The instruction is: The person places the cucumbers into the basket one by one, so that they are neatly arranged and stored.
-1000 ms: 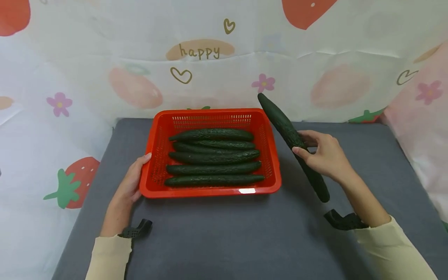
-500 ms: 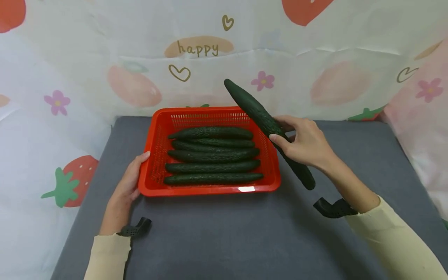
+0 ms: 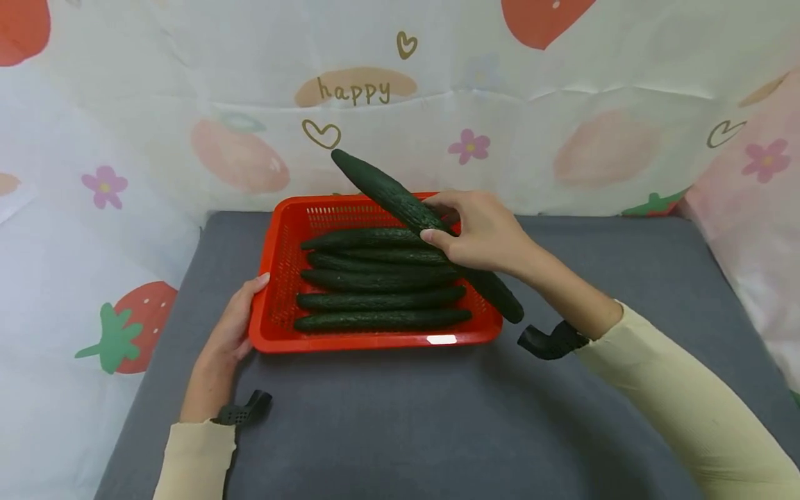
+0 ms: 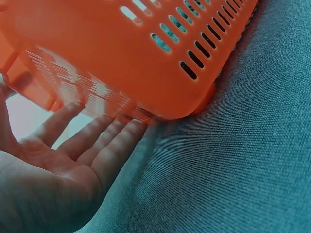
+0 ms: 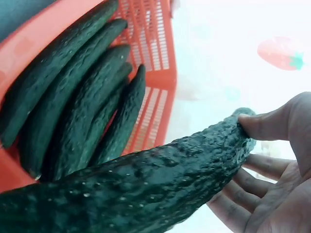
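My right hand (image 3: pixel 481 232) holds a long dark green cucumber (image 3: pixel 390 194) slantwise above the right part of a red plastic basket (image 3: pixel 375 340). The thumb lies on the near side of this cucumber in the head view, and its far end points up and left. Several more cucumbers (image 3: pixel 381 320) lie side by side in the basket, partly covered by the held one. At the basket's left end, my left hand (image 3: pixel 231 323) grips the rim with its thumb on top. The left wrist view has the left fingers (image 4: pixel 116 150) extended along the slotted outer wall.
A grey cloth (image 3: pixel 387 430) covers the table under the basket. Behind it hangs a white curtain (image 3: pixel 400 153) printed with strawberries, flowers and hearts. Black wrist mounts (image 3: pixel 553 340) jut out below both hands.
My right hand has carried the cucumber leftward, from right of the basket to above it, and the cucumber has tilted flatter. The left hand and the basket have stayed in place.
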The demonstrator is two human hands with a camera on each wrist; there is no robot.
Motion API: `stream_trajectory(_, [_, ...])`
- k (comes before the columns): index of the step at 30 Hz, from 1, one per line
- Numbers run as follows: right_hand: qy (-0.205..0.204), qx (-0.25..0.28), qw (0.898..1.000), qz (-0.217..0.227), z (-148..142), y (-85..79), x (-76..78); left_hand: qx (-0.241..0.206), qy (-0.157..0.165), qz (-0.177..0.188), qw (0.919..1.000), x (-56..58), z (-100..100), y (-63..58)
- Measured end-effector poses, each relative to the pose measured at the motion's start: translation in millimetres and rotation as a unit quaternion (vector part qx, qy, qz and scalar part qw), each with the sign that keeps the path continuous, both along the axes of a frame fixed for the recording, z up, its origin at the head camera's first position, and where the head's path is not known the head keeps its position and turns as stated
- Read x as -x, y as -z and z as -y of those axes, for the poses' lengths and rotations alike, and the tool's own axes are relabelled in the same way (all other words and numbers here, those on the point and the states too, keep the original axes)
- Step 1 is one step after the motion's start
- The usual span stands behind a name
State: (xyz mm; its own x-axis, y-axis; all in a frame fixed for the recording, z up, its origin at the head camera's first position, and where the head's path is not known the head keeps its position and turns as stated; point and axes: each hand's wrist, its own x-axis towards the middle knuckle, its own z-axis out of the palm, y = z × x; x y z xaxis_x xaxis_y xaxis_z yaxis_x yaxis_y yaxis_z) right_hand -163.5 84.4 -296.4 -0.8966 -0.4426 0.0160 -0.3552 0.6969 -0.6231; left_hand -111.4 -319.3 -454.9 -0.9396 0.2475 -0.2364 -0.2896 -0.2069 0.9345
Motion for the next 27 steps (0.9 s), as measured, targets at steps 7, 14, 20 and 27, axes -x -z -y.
stream_trajectory(7, [-0.02, -0.027, 0.999, 0.021, 24.6, -1.6, 7.8, -0.008, -0.004, 0.0, 1.0, -2.9, -0.3, 0.7])
stream_trajectory(14, [-0.019, -0.06, 0.998, 0.021, 39.4, 3.8, 13.8, 0.006, -0.013, 0.01, 0.9998, 2.4, -4.0, 0.6])
stream_trajectory(20, [-0.023, -0.073, 0.997, 0.024, 52.9, 14.0, 17.3, 0.011, -0.015, 0.013, 0.9997, 1.7, -2.0, 0.7])
stream_trajectory(27, [-0.03, -0.064, 0.997, 0.039, 63.6, 22.5, 16.7, 0.016, -0.013, 0.005, 0.9998, 1.8, -3.9, 0.0])
